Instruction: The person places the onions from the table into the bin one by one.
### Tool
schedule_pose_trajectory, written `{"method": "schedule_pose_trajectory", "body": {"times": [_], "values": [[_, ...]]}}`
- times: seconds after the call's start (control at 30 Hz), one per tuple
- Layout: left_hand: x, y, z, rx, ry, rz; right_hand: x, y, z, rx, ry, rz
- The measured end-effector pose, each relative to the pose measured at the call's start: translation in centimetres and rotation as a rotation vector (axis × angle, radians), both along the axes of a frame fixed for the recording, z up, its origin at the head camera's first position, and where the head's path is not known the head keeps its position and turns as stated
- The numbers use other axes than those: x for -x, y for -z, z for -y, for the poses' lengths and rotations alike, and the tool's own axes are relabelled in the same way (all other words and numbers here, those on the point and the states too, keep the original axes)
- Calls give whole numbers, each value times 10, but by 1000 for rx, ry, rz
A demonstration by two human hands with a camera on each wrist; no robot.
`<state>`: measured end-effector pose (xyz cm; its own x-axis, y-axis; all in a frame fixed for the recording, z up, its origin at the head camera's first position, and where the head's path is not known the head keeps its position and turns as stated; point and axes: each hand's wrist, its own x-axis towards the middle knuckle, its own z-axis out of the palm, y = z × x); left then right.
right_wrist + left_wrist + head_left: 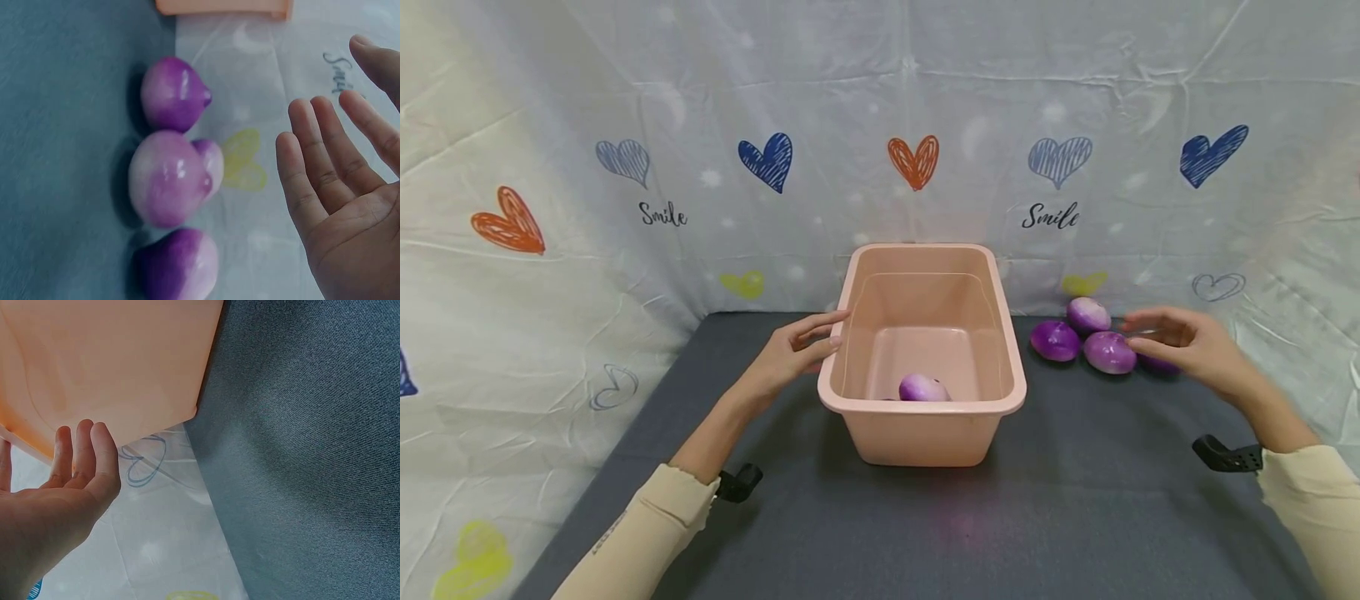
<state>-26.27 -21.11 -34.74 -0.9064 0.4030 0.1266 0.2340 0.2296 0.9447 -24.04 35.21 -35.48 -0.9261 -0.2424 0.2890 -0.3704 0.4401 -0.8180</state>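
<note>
Head view looks forward and down from above the near edge of the worktop [1075, 500], taking in the tub [922, 417], both hands and the backdrop. Left wrist view sits close beside the tub [125, 362] wall, facing along the palm. Right wrist view is close over the onions [172, 178], also seen by the head view.

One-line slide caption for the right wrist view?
Open right hand hovering beside four purple-and-white onions on the grey cloth, touching none.
</note>
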Motion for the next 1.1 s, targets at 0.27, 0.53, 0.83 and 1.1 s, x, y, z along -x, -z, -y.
{"method": "schedule_pose_trajectory", "body": {"times": [0.27,0.53,0.83,1.1], "values": [[0,1,0,-8,4,0,-11,13,-21,-10,26,8],[0,1,0,-15,13,-1,-21,25,-40,-46,42,4],[-1,1,0,-8,14,4,-25,43,-63,-39,128,4],[-1,1,0,-19,11,3,-24,56,-72,-32,169,39]]}}
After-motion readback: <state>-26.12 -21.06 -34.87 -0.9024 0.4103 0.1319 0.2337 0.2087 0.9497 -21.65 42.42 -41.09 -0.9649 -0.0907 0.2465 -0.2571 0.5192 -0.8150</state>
